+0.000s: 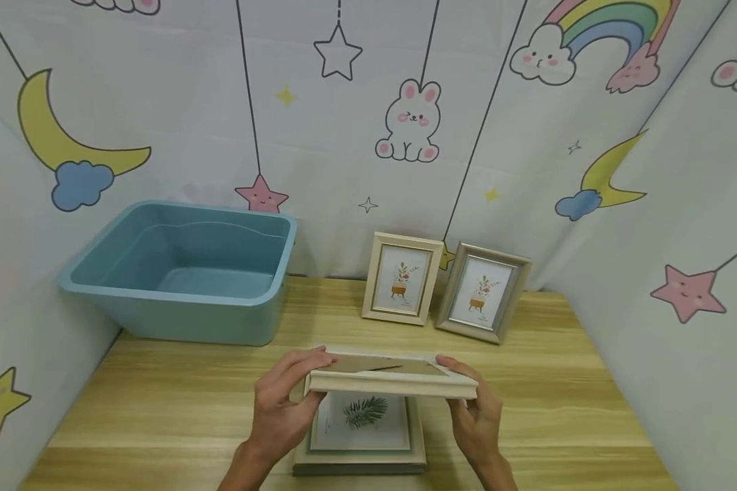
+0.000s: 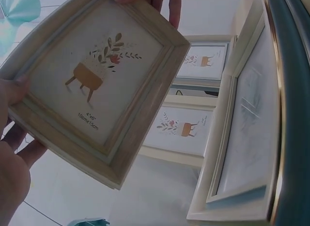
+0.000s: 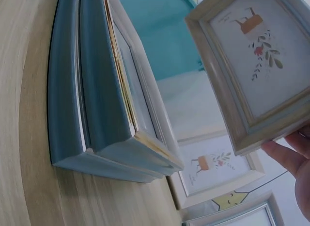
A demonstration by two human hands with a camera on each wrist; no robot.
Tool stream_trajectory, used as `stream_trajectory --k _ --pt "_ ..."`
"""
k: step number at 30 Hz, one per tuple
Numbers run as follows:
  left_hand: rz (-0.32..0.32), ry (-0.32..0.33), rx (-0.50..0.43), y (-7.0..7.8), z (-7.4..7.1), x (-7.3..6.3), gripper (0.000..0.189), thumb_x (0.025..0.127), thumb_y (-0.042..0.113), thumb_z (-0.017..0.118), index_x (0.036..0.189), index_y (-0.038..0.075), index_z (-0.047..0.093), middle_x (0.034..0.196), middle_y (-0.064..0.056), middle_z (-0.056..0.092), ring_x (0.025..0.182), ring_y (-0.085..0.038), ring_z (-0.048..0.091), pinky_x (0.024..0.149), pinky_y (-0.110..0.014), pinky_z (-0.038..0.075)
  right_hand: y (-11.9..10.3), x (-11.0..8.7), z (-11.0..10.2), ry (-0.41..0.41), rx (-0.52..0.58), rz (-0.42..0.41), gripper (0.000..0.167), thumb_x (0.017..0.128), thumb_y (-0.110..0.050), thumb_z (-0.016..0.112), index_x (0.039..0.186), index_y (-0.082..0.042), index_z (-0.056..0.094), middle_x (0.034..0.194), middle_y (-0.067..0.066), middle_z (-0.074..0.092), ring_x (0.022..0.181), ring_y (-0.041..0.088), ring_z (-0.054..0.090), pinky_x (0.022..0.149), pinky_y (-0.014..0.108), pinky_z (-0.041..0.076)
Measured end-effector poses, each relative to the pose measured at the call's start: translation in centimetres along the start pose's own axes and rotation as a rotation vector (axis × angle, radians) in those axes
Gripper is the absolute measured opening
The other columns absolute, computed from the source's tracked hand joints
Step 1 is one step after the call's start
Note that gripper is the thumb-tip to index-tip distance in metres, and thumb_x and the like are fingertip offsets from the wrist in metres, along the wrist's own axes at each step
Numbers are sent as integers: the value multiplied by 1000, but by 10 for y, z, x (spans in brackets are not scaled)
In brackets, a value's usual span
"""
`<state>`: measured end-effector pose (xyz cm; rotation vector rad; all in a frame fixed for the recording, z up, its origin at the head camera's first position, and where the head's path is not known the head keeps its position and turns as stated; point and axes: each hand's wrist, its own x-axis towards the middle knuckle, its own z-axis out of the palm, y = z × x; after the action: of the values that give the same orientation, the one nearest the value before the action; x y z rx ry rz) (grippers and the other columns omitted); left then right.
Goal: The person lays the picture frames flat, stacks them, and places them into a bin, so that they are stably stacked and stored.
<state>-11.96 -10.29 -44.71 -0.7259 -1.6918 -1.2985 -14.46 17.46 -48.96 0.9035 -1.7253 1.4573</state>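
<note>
My left hand [image 1: 281, 402] and right hand [image 1: 479, 417] grip a cream picture frame [image 1: 399, 385] by its two ends. It is held nearly level, its brown backing [image 1: 350, 363] up and its front facing down. A potted-plant print [image 2: 92, 73] behind its pane shows in the left wrist view, with fingers and thumbs at its edges. Below it, several frames lie in a stack [image 1: 361, 458] on the table. The top one of these carries a green leaf print [image 1: 366, 412], and the held frame hides its far part.
Two smaller frames, one cream [image 1: 370, 279] and one silver-grey [image 1: 510, 300], stand upright at the table's back, with potted-plant prints. A blue plastic tub [image 1: 203, 320] sits at the back left of the wood-grain table [image 1: 546, 382]. A printed cloth [image 1: 338, 136] hangs behind.
</note>
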Motion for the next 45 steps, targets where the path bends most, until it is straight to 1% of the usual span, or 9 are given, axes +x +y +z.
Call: stream_trajectory --k 3,6,11,14,18,24,34,41,45 --pt "-67 -1 14 0 -3 0 25 96 21 67 103 -2 73 95 -15 71 101 -17 70 95 -20 53 -1 0 0 -4 0 21 29 91 10 62 114 25 54 123 17 69 117 13 66 90 19 55" --pt "-134 -4 -40 0 -6 1 17 88 -1 72 104 -4 71 96 -17 69 100 -16 68 94 -20 53 -1 -1 0 -5 0 29 37 89 13 64 121 23 49 126 15 67 117 12 66 88 19 56" --pt "-261 25 -117 0 -8 5 38 71 -29 69 103 -8 69 98 -18 67 100 -5 66 90 -19 55 -2 1 3 -55 -32 13 48 94 3 62 132 19 37 139 3 57 127 11 58 103 22 49" --pt "-335 48 -130 0 -9 9 34 73 -28 67 102 -10 69 98 -8 68 97 -3 66 84 -17 56 -3 4 4 -81 -86 26 46 89 16 61 131 18 44 137 0 56 126 9 56 104 21 47" --pt "-466 62 -132 0 -9 13 27 77 -24 68 100 -10 70 97 5 66 93 -4 67 82 -18 57 -5 8 2 -128 -169 73 67 73 31 60 136 14 47 128 4 60 121 6 56 100 19 49" --pt "-658 60 -101 1 -9 20 22 79 -17 72 99 -8 71 94 2 66 92 -3 68 81 -18 57 -4 8 -4 -196 -206 95 89 69 31 65 149 8 35 141 -8 54 117 0 57 94 16 51" --pt "-828 -17 -54 -2 -15 25 26 84 -9 72 110 -6 71 103 -19 68 88 -1 67 78 -18 55 -6 11 -6 -287 -205 150 102 68 29 71 155 0 27 117 29 63 100 13 68 76 27 61" --pt "-894 -46 -90 -2 -10 31 29 90 -4 68 118 -8 64 103 -19 63 90 1 66 77 -19 54 -14 11 -9 -329 -140 323 98 73 25 70 156 -1 25 114 31 63 100 1 64 71 30 62" --pt "-942 -20 -107 -2 -7 32 34 92 -2 66 125 -7 61 107 -18 63 92 1 65 78 -18 54 -15 11 -10 -352 -54 398 97 76 22 70 157 -1 22 115 33 60 102 1 65 71 30 62"
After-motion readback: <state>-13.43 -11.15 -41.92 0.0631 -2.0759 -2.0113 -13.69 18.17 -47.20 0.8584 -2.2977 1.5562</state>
